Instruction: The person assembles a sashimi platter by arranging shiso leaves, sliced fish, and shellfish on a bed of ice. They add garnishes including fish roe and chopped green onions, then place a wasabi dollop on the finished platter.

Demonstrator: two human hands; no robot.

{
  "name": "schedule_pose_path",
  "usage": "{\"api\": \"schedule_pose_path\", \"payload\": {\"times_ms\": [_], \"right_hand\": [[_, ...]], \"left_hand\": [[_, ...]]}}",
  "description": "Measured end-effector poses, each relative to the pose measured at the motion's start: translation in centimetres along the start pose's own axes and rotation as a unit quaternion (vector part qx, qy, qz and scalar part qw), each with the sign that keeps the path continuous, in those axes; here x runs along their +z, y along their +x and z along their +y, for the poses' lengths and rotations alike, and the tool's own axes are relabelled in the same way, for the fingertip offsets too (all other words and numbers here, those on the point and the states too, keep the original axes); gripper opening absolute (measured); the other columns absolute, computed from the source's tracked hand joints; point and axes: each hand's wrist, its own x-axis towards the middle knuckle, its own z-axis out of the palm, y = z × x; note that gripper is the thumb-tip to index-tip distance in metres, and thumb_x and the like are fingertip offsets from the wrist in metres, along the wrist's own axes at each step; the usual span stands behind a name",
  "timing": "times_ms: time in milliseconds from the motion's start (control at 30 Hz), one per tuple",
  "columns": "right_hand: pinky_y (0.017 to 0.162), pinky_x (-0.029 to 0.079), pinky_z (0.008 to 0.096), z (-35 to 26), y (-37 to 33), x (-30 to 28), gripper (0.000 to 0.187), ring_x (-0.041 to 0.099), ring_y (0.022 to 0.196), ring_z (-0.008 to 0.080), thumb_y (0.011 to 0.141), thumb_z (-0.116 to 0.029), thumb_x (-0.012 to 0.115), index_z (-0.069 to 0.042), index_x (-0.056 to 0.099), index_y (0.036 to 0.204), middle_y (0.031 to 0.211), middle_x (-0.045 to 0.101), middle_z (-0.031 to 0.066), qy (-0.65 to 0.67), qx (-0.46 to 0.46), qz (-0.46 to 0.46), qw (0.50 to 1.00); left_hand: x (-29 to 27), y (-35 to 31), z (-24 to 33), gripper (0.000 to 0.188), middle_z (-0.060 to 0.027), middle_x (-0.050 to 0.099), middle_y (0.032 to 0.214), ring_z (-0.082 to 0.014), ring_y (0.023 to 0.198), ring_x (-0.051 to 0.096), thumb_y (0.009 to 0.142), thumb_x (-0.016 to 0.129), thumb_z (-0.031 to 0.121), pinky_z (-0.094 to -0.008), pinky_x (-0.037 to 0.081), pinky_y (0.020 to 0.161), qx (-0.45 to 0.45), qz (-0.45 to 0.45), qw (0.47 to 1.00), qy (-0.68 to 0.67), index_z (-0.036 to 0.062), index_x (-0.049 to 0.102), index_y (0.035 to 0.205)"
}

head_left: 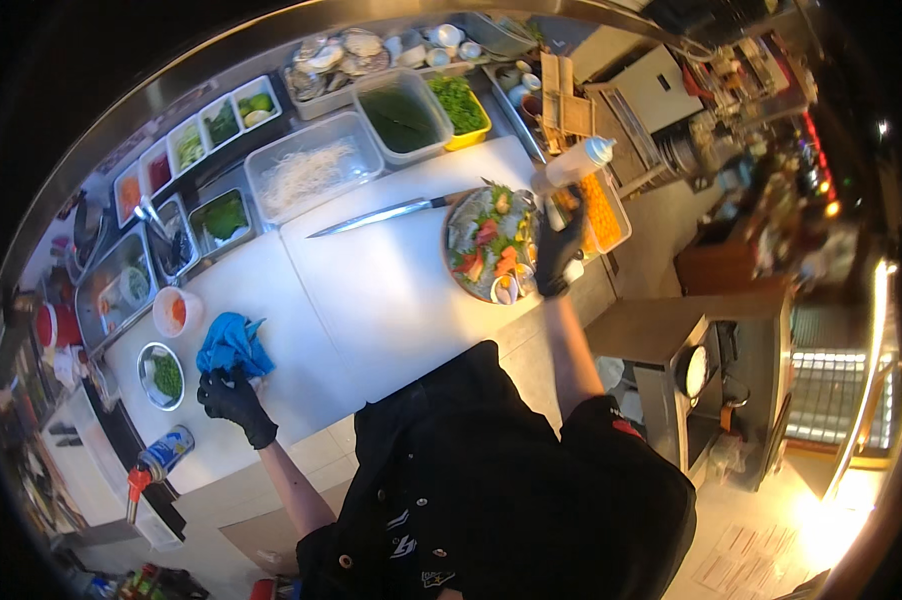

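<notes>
My left hand, in a black glove, rests at the near edge of a bunched blue cloth on the white cutting board. Its fingers are bent; whether they grip the cloth is unclear. Over the right rim of a round platter of sliced raw fish, shrimp and green garnish reaches my right hand, also gloved in black. Its fingers look spread apart and point away from me. Just beyond them stands a clear squeeze bottle. A long knife lies left of the platter, blade pointing left.
Behind the board stand tubs of white shreds, dark green leaves and bright greens. At left are a bowl of chopped scallions, an orange-filled cup and a blowtorch. A container of orange cubes sits at right.
</notes>
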Motion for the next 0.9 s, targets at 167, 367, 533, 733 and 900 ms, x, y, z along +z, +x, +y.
{"api": "schedule_pose_path", "payload": {"times_ms": [167,367,533,733,900], "right_hand": [[0.121,0.033,0.0445,9.0,13.0,-2.3,0.103,0.039,0.148,0.0364,0.076,-0.018,0.091,-0.007,0.034,0.160,0.157,0.044,0.0208,-0.105,-0.081,0.069,0.989],[0.107,0.049,0.0394,17.1,16.4,0.7,0.094,0.062,0.128,0.0297,0.073,-0.018,0.092,-0.001,0.044,0.153,0.142,0.061,0.0223,0.043,-0.128,0.013,0.991],[0.107,0.048,0.0385,19.8,19.6,0.7,0.101,0.057,0.128,0.0268,0.070,-0.010,0.093,-0.003,0.039,0.156,0.147,0.053,0.0176,0.162,-0.106,-0.039,0.980],[0.099,0.054,0.0361,19.3,23.0,-8.6,0.084,0.060,0.118,0.0212,0.082,-0.006,0.083,-0.002,0.038,0.153,0.138,0.056,0.0111,0.422,0.119,-0.045,0.897],[0.100,0.053,0.0370,14.7,12.1,-16.9,0.072,0.061,0.119,0.0216,0.086,-0.010,0.076,-0.006,0.045,0.151,0.135,0.059,0.0102,0.397,0.214,-0.154,0.879]], "left_hand": [[0.6,-2.8,3.8,0.055,-0.0105,0.063,0.137,-0.0377,0.126,0.055,0.085,0.079,0.035,-0.0549,0.042,0.104,0.017,0.174,0.985,0.000,0.0123,0.062,0.132],[0.9,-12.8,13.0,0.063,-0.0188,0.059,0.143,-0.0364,0.134,0.052,0.084,0.078,0.012,-0.0496,0.036,0.116,0.113,0.168,0.970,-0.131,-0.0009,0.055,0.142],[0.8,-18.9,19.4,0.067,-0.0171,0.057,0.145,-0.0381,0.136,0.048,0.083,0.073,0.001,-0.0508,0.036,0.115,0.093,0.078,0.978,-0.172,0.0031,0.051,0.146],[1.6,-19.9,20.9,0.067,-0.0140,0.057,0.145,-0.0368,0.134,0.049,0.083,0.073,0.000,-0.0512,0.035,0.114,0.088,0.042,0.980,-0.171,0.0074,0.051,0.146],[3.9,-18.5,20.1,0.060,-0.0131,0.059,0.144,-0.0371,0.132,0.049,0.088,0.070,0.010,-0.0531,0.036,0.111,0.119,0.060,0.981,-0.138,0.0093,0.052,0.146]]}}
